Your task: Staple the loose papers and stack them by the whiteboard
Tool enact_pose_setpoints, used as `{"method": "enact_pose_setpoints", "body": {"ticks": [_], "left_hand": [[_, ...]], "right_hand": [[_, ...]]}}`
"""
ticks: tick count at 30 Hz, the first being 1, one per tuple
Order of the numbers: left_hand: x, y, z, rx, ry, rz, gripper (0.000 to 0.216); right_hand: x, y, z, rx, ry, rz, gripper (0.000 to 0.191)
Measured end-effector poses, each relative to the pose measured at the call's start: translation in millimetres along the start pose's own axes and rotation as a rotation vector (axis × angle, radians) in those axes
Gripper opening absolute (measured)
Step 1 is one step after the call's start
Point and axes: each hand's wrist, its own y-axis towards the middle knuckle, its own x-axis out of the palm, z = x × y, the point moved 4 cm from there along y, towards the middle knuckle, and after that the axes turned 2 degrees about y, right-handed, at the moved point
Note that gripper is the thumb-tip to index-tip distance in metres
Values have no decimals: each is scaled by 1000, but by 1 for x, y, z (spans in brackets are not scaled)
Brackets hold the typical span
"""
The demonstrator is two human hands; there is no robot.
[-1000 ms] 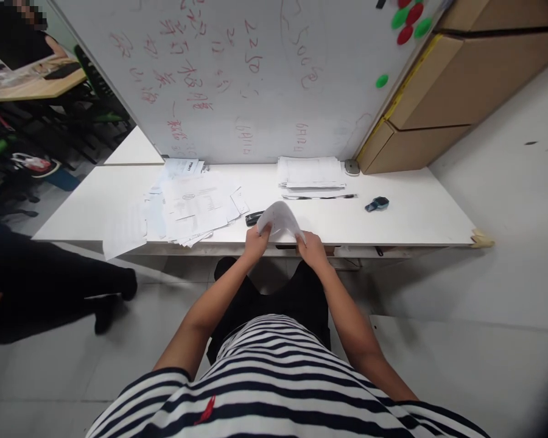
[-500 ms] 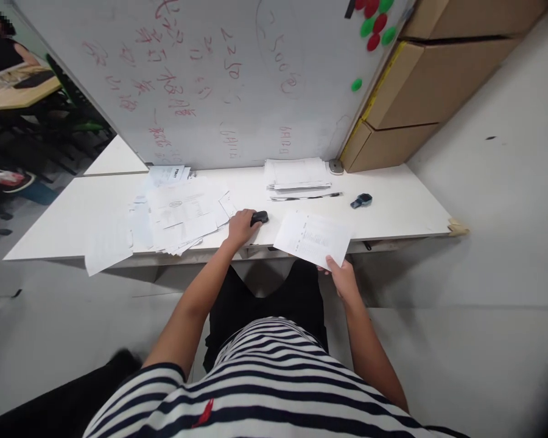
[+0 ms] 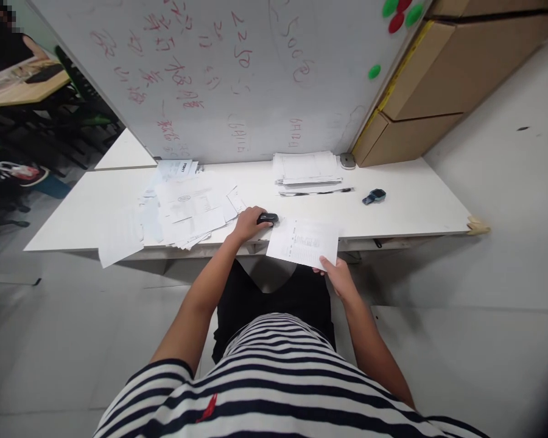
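Observation:
My left hand (image 3: pixel 248 224) rests on the white desk (image 3: pixel 415 207) with its fingers curled round a small black stapler (image 3: pixel 268 218). My right hand (image 3: pixel 335 275) pinches the near corner of a printed sheet of paper (image 3: pixel 304 242), held flat over the desk's front edge. A loose pile of papers (image 3: pixel 187 204) lies just left of my left hand.
A neat stack of papers (image 3: pixel 307 168) and a pen (image 3: pixel 315 192) lie at the back, under a whiteboard (image 3: pixel 237 73) with red writing and magnets. A small dark blue object (image 3: pixel 374 196) sits to the right. Cardboard boxes (image 3: pixel 442 79) stand at the back right. Another person sits far left.
Both hands held a curled sheet a second ago. My left hand let go and closed on the black stapler; my right hand keeps the sheet, now flat, near the desk edge.

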Motion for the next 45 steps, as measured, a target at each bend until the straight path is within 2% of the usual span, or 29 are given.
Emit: {"method": "enact_pose_setpoints", "body": {"ticks": [8, 14, 19, 31, 45], "left_hand": [[-3, -2, 5, -6, -36, 8, 35], [-4, -4, 4, 40, 7, 46, 38], [-3, -4, 3, 70, 20, 40, 40], [-7, -2, 11, 57, 15, -46, 42], [-8, -1, 12, 59, -10, -38, 41]], "right_hand": [[17, 3, -11, 24, -14, -27, 32], [38, 8, -15, 46, -30, -89, 29], [45, 9, -14, 41, 8, -82, 30], [43, 1, -16, 29, 28, -113, 32], [21, -6, -8, 58, 83, -107, 35]]}}
